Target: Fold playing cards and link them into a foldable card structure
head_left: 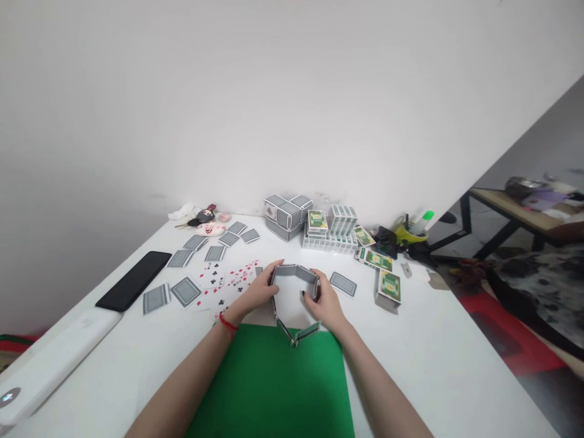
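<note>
Both my hands grip a ring of linked playing cards (297, 271) above the far edge of a green mat (283, 383). My left hand (262, 289) has its fingers closed on the ring's left side. On the right side my right hand (326, 301) pinches it, thumb inside and fingers outside. The near end of the ring hangs toward me in a V shape over the mat. Behind it stands a block of folded playing cards (288, 217). A single playing card (344, 284) lies face down beside my right hand, and face-up playing cards (212, 275) lie left of my left hand.
Several card boxes (329, 243) are stacked by the wall, with another card box (388, 291) nearer on the right. A black phone (134, 281) and a long white device (59, 359) lie along the left edge. A keychain (207, 214) sits at the back left.
</note>
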`<state>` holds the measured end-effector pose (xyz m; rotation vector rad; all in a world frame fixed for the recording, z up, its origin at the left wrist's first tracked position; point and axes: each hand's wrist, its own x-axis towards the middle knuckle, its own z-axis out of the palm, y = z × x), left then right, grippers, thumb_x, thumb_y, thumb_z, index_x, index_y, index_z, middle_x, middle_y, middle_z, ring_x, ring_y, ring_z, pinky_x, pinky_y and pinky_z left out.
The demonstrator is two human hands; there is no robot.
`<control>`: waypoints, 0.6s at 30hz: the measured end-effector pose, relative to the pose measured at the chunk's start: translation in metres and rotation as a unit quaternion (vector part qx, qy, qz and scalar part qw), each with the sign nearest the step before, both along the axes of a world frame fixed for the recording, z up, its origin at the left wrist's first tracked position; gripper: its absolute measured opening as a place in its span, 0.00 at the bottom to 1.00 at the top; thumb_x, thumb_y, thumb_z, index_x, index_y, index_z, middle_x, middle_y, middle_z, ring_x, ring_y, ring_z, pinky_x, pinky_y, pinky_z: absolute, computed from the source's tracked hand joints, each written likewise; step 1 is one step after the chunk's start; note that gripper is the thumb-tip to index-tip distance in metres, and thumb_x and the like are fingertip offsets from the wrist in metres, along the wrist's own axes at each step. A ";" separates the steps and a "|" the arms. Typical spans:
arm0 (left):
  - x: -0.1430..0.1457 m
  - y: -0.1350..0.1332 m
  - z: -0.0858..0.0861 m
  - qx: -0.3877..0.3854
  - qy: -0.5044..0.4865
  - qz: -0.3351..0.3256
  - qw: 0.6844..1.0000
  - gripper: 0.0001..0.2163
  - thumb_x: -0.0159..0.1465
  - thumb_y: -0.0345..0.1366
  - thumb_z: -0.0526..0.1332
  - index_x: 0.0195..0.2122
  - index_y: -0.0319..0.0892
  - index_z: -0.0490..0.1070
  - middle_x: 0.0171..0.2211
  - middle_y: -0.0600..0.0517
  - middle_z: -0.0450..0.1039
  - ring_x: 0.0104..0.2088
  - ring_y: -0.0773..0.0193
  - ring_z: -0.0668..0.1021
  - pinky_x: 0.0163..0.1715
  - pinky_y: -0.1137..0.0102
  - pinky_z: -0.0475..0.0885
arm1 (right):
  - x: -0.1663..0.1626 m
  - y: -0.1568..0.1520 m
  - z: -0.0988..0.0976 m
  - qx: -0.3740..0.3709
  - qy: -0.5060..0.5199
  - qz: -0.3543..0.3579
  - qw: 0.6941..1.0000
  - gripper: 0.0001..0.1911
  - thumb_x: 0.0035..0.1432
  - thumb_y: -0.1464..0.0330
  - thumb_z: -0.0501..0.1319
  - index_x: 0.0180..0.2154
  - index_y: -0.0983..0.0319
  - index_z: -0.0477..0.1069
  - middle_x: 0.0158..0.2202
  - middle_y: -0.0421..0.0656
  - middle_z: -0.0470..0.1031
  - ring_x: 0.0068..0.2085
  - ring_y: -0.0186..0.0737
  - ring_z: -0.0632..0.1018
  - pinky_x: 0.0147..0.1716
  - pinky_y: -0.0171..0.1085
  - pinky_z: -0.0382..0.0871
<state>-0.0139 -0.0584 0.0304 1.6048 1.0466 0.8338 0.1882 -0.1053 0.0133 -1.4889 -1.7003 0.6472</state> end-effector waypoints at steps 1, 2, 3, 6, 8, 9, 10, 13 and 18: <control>0.002 0.000 -0.003 -0.007 -0.019 0.018 1.000 0.34 0.44 0.24 0.52 0.57 0.40 0.59 0.57 0.48 0.61 0.55 0.57 0.66 0.52 0.64 0.63 | 0.001 -0.001 0.000 -0.001 0.006 0.007 1.000 0.29 0.47 0.68 0.56 0.53 0.60 0.55 0.29 0.37 0.69 0.23 0.33 0.69 0.25 0.33 0.65; 0.003 0.000 -0.006 -0.014 -0.040 0.037 0.998 0.33 0.43 0.24 0.51 0.55 0.40 0.62 0.55 0.49 0.64 0.54 0.57 0.67 0.52 0.64 0.64 | 0.001 -0.001 0.001 -0.002 0.011 0.012 1.000 0.29 0.47 0.69 0.56 0.52 0.60 0.55 0.29 0.37 0.68 0.23 0.33 0.69 0.25 0.33 0.64; 0.004 0.002 -0.008 -0.020 -0.060 0.055 0.996 0.32 0.42 0.24 0.50 0.53 0.39 0.65 0.53 0.50 0.66 0.53 0.57 0.68 0.51 0.64 0.65 | 0.002 -0.001 0.001 -0.002 0.014 0.015 1.000 0.28 0.47 0.69 0.56 0.52 0.60 0.56 0.29 0.37 0.68 0.23 0.33 0.69 0.25 0.33 0.64; 0.004 0.007 -0.011 -0.028 -0.096 0.092 0.991 0.30 0.41 0.25 0.49 0.49 0.38 0.70 0.49 0.50 0.71 0.52 0.56 0.69 0.52 0.63 0.64 | 0.004 -0.002 0.002 -0.002 0.016 0.023 1.000 0.27 0.46 0.70 0.56 0.51 0.59 0.56 0.28 0.36 0.67 0.24 0.33 0.68 0.24 0.32 0.64; 0.002 0.009 -0.010 -0.033 -0.107 0.099 0.989 0.29 0.41 0.25 0.49 0.46 0.37 0.72 0.48 0.49 0.72 0.52 0.56 0.70 0.53 0.63 0.63 | 0.004 -0.003 0.002 -0.003 0.013 0.025 1.000 0.27 0.46 0.70 0.56 0.51 0.59 0.56 0.28 0.36 0.67 0.24 0.33 0.68 0.24 0.32 0.63; 0.001 0.009 -0.009 -0.035 -0.110 0.099 0.988 0.28 0.41 0.25 0.49 0.45 0.37 0.73 0.48 0.49 0.72 0.51 0.57 0.70 0.53 0.62 0.62 | 0.005 -0.002 0.001 -0.003 0.011 0.023 1.000 0.27 0.46 0.70 0.56 0.51 0.59 0.56 0.28 0.36 0.67 0.24 0.33 0.68 0.25 0.33 0.63; 0.001 0.008 -0.008 -0.038 -0.111 0.097 0.988 0.28 0.41 0.26 0.49 0.44 0.37 0.73 0.47 0.49 0.72 0.51 0.57 0.70 0.53 0.62 0.62 | 0.005 -0.002 0.001 -0.003 0.010 0.019 1.000 0.27 0.46 0.70 0.56 0.50 0.60 0.57 0.27 0.36 0.67 0.24 0.33 0.68 0.25 0.33 0.63; -0.001 0.007 -0.004 -0.033 -0.101 0.091 0.990 0.26 0.42 0.27 0.49 0.42 0.38 0.75 0.46 0.51 0.73 0.51 0.57 0.71 0.53 0.60 0.62 | 0.004 -0.001 0.000 0.002 0.007 -0.002 1.000 0.26 0.46 0.68 0.56 0.50 0.61 0.57 0.26 0.36 0.66 0.23 0.34 0.69 0.24 0.33 0.63; -0.001 0.006 -0.001 -0.018 -0.100 0.078 0.992 0.20 0.46 0.30 0.52 0.39 0.38 0.76 0.46 0.49 0.73 0.51 0.56 0.71 0.55 0.60 0.61 | 0.004 -0.002 -0.001 0.017 -0.004 -0.043 0.999 0.25 0.46 0.68 0.56 0.48 0.61 0.59 0.22 0.34 0.65 0.22 0.34 0.68 0.24 0.33 0.63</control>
